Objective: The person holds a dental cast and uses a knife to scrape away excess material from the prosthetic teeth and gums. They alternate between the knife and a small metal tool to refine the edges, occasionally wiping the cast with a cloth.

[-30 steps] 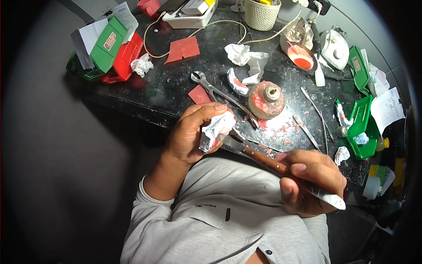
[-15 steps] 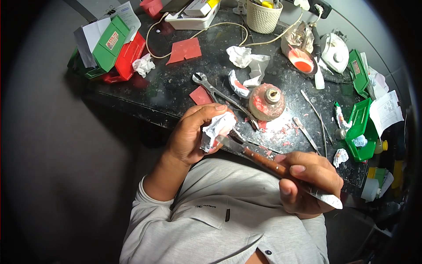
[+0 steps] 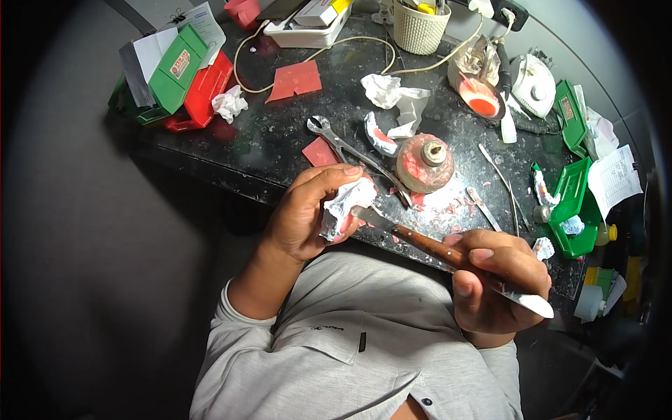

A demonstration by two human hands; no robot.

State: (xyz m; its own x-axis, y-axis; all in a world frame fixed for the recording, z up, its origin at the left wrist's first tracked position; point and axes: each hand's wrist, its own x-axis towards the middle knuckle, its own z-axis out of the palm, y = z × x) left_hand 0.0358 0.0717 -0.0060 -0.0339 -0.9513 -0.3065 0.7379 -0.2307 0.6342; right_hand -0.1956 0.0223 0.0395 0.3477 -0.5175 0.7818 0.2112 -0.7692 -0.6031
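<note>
Bench (image 3: 280,136): knife (image 3: 420,245) touches tissue (image 3: 348,198) in fingers (image 3: 325,176).

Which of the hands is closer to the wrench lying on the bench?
Left. The left hand, holding crumpled tissue, sits just below the wrench; the right hand is farther off, lower right, gripping a knife.

Two hands (image 3: 306,215) (image 3: 498,281), one wooden-handled knife (image 3: 427,248), one wrench (image 3: 337,145), one burner (image 3: 425,162), two red sheets (image 3: 294,79) (image 3: 318,151), one woven cup (image 3: 418,26).
</note>
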